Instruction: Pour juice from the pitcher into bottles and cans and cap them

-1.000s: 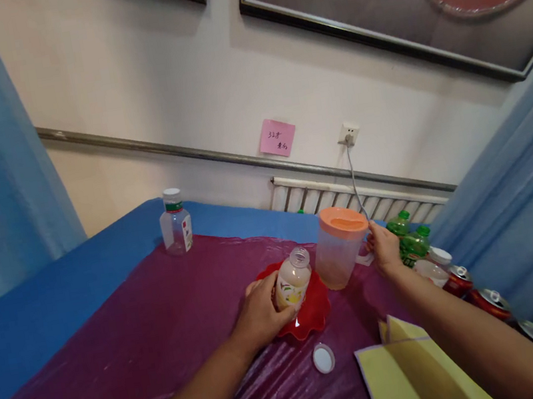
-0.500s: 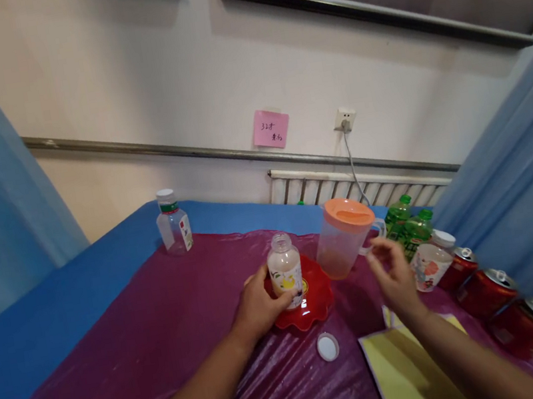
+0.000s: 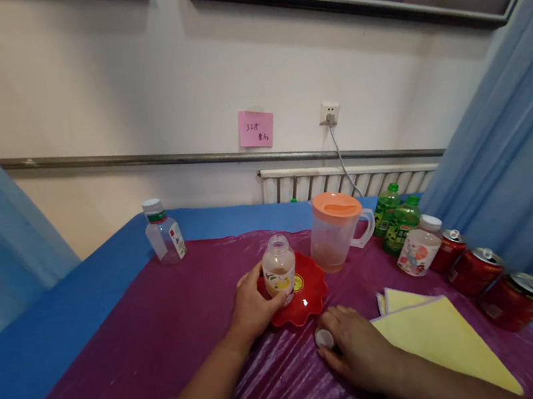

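Note:
My left hand [image 3: 253,306] is wrapped round a clear, open-mouthed bottle [image 3: 279,271] with a yellow fruit label and some liquid inside. The bottle stands upright over a red scalloped plate [image 3: 316,296]. Just in front of the plate, my right hand [image 3: 358,347] has its thumb and fingers closed around a small white bottle cap [image 3: 324,338] at the tablecloth. Behind the plate stands a translucent pitcher [image 3: 331,243] with an orange lid and a little liquid at its bottom; neither hand touches it.
A folded yellow cloth [image 3: 439,334] lies to the right. Beyond it are green bottles [image 3: 402,225], a white-capped bottle [image 3: 419,249] and red cans [image 3: 475,271]. Another capped bottle [image 3: 165,236] stands at the back left. A purple sheet [image 3: 169,350] covers much of the blue table.
My right hand has come away from beside the pitcher's handle, down and to the left, and has taken hold of the cap. The left hand still grips the bottle.

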`<act>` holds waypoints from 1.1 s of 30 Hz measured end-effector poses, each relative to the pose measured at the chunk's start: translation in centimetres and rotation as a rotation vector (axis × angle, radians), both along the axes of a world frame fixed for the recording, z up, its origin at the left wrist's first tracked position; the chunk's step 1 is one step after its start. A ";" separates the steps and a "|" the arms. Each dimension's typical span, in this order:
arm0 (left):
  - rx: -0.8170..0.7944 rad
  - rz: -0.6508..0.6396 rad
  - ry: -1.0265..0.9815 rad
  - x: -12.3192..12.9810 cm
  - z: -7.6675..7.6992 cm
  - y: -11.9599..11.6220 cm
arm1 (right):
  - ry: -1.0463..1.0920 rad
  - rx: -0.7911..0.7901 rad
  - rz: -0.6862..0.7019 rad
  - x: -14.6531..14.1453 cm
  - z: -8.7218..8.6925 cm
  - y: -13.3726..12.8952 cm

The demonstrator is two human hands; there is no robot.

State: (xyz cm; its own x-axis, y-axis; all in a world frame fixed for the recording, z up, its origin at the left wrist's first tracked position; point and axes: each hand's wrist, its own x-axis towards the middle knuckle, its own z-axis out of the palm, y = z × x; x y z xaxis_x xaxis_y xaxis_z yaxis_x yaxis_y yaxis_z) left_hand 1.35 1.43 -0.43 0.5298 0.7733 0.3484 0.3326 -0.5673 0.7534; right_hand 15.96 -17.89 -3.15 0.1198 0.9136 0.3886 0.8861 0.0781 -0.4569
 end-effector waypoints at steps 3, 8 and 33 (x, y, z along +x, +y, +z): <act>0.013 -0.014 0.034 0.1 0.0 -0.1 | 0.006 0.001 0.018 -0.1 1.0 -0.1; 0.072 -0.019 0.078 0.1 -0.3 -0.2 | 0.271 0.233 0.065 1.9 5.1 2.5; 0.143 -0.218 0.080 -1.0 0.8 -1.5 | 0.910 0.415 0.362 3.9 5.4 10.8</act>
